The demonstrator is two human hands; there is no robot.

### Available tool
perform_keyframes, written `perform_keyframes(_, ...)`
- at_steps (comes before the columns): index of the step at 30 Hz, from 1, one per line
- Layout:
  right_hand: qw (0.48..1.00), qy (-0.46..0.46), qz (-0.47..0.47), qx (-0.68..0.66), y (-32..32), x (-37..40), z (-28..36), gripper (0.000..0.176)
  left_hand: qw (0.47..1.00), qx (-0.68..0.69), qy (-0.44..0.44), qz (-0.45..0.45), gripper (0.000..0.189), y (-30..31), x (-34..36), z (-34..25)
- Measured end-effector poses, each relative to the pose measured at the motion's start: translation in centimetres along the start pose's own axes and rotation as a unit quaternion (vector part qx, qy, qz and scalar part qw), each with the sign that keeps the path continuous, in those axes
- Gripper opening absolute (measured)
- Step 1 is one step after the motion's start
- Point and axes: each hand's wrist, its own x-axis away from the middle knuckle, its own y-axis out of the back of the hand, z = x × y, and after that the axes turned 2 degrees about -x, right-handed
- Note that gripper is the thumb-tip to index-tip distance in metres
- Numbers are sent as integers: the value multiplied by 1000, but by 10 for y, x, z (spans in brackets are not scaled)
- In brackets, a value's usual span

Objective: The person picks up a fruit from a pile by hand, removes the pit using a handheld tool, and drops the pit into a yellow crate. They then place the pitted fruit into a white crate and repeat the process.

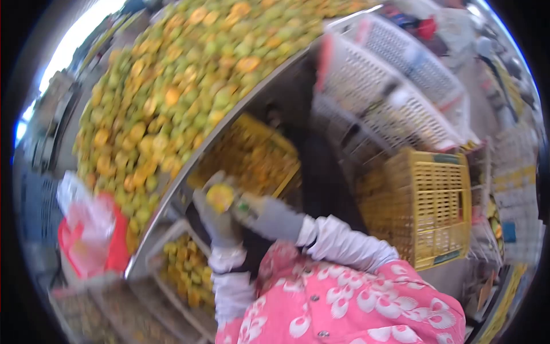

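My left hand (pixel 219 223), in a grey glove, is closed around a cut fruit (pixel 220 198) with yellow-orange flesh facing up. Close beside it, my right hand (pixel 272 218), also gloved, is closed with a small green thing (pixel 243 207) at its fingertips; blur hides what it is. Both hands are near the metal table edge, above my lap. Under them and a little farther off sits a yellow crate (pixel 289 180) with orange fruit pieces in it. A large heap of green-skinned fruit (pixel 172 97), many cut to show orange flesh, covers the table.
A red plastic bag (pixel 117 232) lies at the table's left corner. White perforated crates (pixel 389 103) and a yellow crate (pixel 438 209) stand to my right. Lower left, another container holds yellow-green fruit (pixel 186 266). The raised metal rim (pixel 189 163) runs diagonally before me.
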Motion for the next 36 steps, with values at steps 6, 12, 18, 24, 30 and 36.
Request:
perform_keyframes(6, 996, 47, -74, 26, -15, -1, 5, 45, 995, 91, 39, -6, 65, 1, 4, -4)
perform_keyframes(12, 994, 56, -80, 58, -20, 1, 9, 46, 998, 66, 0, -23, 64, -3, 8, -6)
perform_keyframes(18, 992, 62, -102, 43, -25, 6, 20, 43, 998, 41, -36, -32, 65, -5, 16, -13)
perform_keyframes(24, 991, 83, -57, 88, -26, 5, 11, 36, 996, -70, -49, -15, 76, -3, 20, -27)
perform_keyframes(30, 998, 27, -4, 57, -20, 0, 11, 27, 979, -135, 66, 141, 81, 16, -4, -42)
perform_keyframes(36, 988, 18, -7, -153, -27, -7, 22, 34, 987, -134, -90, 15, 66, -4, 11, -38)
